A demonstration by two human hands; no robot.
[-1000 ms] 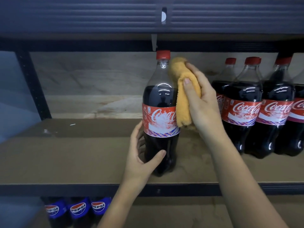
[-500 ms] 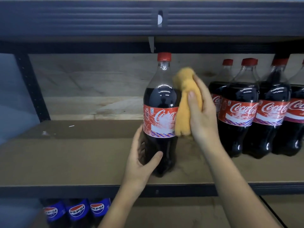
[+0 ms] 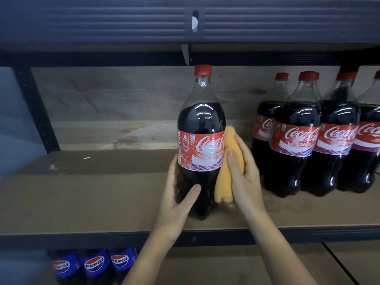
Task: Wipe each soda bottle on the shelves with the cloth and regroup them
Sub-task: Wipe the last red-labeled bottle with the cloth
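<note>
Upright near the brown shelf board's [image 3: 102, 198] front edge stands a dark Coca-Cola bottle with a red cap [image 3: 200, 140]. Left hand [image 3: 176, 204] curls around its lower body. Right hand [image 3: 244, 177] grips a folded orange cloth [image 3: 225, 177] against its right side.

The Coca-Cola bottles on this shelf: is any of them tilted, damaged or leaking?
Nothing stands out. The single Coca-Cola bottle stands upright and capped, gripped low by the left hand while the right hand presses the yellow cloth against its side. The grouped bottles also stand upright; no spill shows.
</note>
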